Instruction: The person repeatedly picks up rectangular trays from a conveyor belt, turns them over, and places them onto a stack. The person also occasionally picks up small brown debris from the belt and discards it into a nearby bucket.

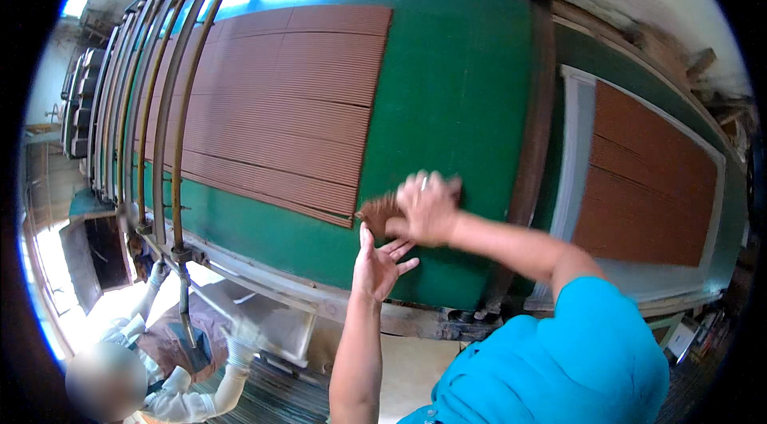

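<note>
My right hand [427, 208] is closed over a small clump of ridged brown strips [382, 208], just above the green belt-like surface [455, 89]. One end of the clump pokes out toward the brown sheet, and the other shows past my knuckles. Below it my left hand [379, 268] is palm up with its fingers spread, the fingertips close to the clump's lower edge. Whether they touch it is hard to tell. To the left lies a broad sheet of fine parallel brown strips [280, 97], its near right corner close to my hands.
Metal bars and rods [188, 97] cross the green surface at the left. A dark crossbar [535, 144] stands to my right, beyond it a pale framed tray [571, 160] with another brown sheet [651, 176]. At lower left, a gloved co-worker [172, 392] holds a metal rod.
</note>
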A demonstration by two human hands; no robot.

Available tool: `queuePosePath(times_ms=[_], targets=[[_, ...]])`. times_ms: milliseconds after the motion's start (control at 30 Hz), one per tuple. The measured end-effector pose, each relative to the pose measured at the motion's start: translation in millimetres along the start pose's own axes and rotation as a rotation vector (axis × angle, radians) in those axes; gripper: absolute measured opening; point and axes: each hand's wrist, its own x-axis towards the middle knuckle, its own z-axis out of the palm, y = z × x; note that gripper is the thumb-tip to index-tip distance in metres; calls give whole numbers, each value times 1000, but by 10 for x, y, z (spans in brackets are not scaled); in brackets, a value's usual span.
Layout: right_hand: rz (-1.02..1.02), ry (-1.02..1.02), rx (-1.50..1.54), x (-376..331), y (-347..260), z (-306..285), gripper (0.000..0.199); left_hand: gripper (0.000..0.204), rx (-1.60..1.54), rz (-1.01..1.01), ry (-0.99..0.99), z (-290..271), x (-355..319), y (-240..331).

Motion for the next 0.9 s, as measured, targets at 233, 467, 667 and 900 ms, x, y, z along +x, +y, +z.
queuePosePath(times_ms=[233, 467, 667, 900], targets=[[63, -52, 264, -989, -741, -602, 51, 56, 31, 89, -52, 67, -704, -752], [-422, 234, 723, -2024, -2332, -892, 53, 59, 419, 1035, 437, -690, -2705, -2152], [-380, -361, 374, -2707, -2497, -394, 21, 50, 742, 705, 967, -1807, -2910, -2554], [389, -182, 349, -4501, -1095, -815, 29, 41, 605, 785, 556, -1378, -2149, -2558]])
